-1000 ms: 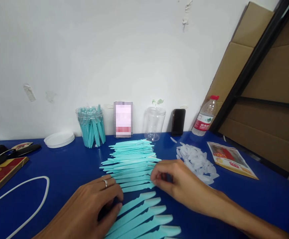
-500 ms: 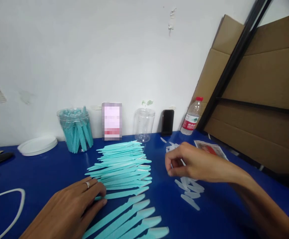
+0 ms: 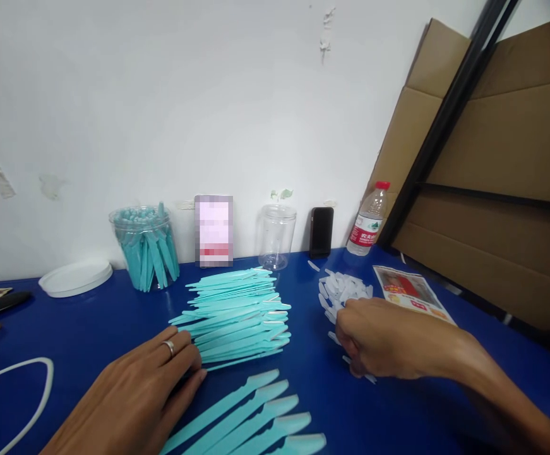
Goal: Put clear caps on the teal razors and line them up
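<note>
Right hand: the right hand [image 3: 374, 338], right of centre, fingers curled down; whether they pinch anything cannot be told.
White pieces: small translucent-white plastic slips [image 3: 345, 287], heaped beneath and beyond it.
Left hand: the ringed left hand [image 3: 146, 385], lower left, thumb and forefinger nearly together at the stack's near end; hold unclear.
Turquoise sticks: slim flat plastic blade-tipped sticks, stacked at centre [image 3: 239, 309], more fanned at bottom centre [image 3: 275, 411].
Surface: smooth blue tabletop [image 3: 89, 328], white cable [image 3: 50, 379] at lower left.
Room: scuffed white wall [image 3: 161, 95] behind; brown cardboard [image 3: 502, 133], upper right.
</note>
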The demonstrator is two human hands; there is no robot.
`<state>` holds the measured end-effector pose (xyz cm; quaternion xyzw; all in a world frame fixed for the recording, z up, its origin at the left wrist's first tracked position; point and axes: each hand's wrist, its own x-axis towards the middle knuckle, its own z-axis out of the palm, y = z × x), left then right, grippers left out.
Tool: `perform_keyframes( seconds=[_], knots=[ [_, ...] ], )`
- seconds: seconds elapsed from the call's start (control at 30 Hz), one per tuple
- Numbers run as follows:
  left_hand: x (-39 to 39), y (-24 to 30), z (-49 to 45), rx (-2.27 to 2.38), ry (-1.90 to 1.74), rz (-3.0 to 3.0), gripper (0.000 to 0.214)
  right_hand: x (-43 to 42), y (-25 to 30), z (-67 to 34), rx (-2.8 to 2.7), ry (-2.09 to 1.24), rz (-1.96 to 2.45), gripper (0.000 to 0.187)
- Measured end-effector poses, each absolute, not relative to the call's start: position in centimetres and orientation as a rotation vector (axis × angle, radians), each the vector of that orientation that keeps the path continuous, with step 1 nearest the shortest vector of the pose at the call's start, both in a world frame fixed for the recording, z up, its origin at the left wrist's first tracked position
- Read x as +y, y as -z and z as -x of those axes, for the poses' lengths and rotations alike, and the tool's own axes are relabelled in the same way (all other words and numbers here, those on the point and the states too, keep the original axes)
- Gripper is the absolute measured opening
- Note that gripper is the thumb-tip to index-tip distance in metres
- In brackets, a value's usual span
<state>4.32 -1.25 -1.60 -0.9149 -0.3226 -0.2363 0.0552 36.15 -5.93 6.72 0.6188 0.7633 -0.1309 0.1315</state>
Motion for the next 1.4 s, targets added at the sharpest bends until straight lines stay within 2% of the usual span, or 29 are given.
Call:
perform_keyframes(
  seconds=[0.13,0.4,0.47,0.6,0.7,1.13,1.4],
  knots=[
    [-1.2,0.9,-4.9,-0.966,0.679,2.753,0.028,-6.0,-5.7,-36.7,2.320,0.312,-1.832,0.016],
    [-1.1,1.2,-4.7,-0.977,0.506,2.778,0.025,-6.1,-4.4,-36.7,2.632,0.117,-1.824,0.015],
    [-1.2,1.1,-4.6,-0.970,0.484,2.768,0.024,-5.8,-4.6,-35.8,2.685,0.206,-1.778,0.015],
    [-1.3,0.7,-4.8,-0.957,0.484,2.750,0.025,-5.3,-5.1,-34.1,2.799,0.678,-1.604,0.010],
    [-1.5,0.6,-5.1,-1.010,0.488,2.767,0.028,-5.0,-4.8,-33.5,2.841,0.860,-1.529,0.011],
    [-0.2,0.5,-5.8,-1.256,0.426,2.732,0.024,-2.9,-1.8,-31.9,3.043,0.697,-1.762,0.013],
    [-0.4,0.5,-5.2,-1.197,0.429,2.732,0.027,-2.8,-1.3,-32.2,3.073,0.774,-1.803,0.013]
  ],
)
